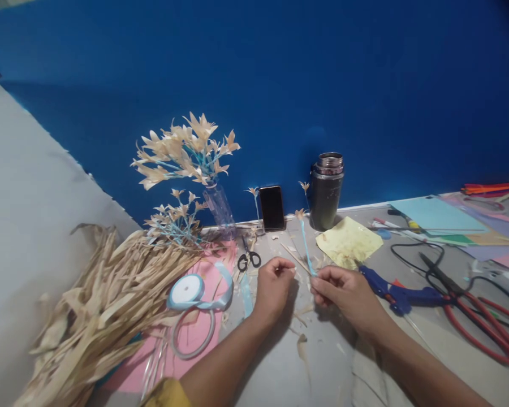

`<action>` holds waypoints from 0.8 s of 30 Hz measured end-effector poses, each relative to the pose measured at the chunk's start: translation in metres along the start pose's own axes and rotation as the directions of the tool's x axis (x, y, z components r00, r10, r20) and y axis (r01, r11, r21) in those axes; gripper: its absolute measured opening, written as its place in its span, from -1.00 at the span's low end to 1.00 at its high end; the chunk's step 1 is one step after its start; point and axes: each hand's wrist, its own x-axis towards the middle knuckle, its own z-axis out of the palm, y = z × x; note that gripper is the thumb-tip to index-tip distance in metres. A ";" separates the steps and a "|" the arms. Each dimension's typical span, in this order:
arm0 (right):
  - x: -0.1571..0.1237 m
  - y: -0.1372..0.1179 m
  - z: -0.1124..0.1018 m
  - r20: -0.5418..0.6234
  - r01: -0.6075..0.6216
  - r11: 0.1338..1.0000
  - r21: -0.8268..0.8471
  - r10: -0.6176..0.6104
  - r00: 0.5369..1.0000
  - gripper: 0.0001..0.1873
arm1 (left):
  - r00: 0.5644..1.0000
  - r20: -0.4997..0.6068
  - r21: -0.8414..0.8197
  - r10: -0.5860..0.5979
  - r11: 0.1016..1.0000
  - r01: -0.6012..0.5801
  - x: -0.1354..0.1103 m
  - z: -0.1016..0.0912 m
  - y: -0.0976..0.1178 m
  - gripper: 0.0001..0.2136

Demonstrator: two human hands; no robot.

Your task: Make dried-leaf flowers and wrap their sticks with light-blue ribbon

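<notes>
My right hand (337, 288) pinches the lower end of a flower stem (306, 246) wrapped in light blue ribbon, with a small dried-husk flower (300, 214) at its top. The stem stands nearly upright, leaning a little left. Just left of it, my left hand (275, 285) is closed, thumb and fingertips together; whatever may be between them is too small to make out. A thin bare stick (294, 258) slants beside the stem. Behind my left hand lie small black scissors (249, 260) and a strip of blue ribbon (246, 297).
Corn husks (106, 299) and a ribbon roll (185, 291) are at left, near a vase (219, 209) of husk flowers. A phone (272, 208) and dark flask (326, 192) stand behind. Yellow paper (350, 242), a blue glue gun (401, 294) and red-handled shears (479, 322) lie right.
</notes>
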 end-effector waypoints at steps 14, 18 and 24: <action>-0.004 0.000 0.006 0.106 0.056 0.984 -0.169 -0.038 0.994 -0.75 | 0.973 0.225 -0.221 -0.043 0.971 0.094 -0.020 0.013 0.005 -0.75; -0.002 -0.001 0.004 0.054 0.062 0.980 -0.191 -0.053 0.997 -0.73 | 0.964 0.260 -0.231 -0.046 0.967 0.108 -0.021 0.014 0.003 -0.71; 0.000 -0.001 0.003 0.017 0.094 0.964 -0.248 -0.092 0.996 -0.74 | 0.971 0.219 -0.263 -0.090 0.953 0.148 -0.024 0.017 -0.001 -0.71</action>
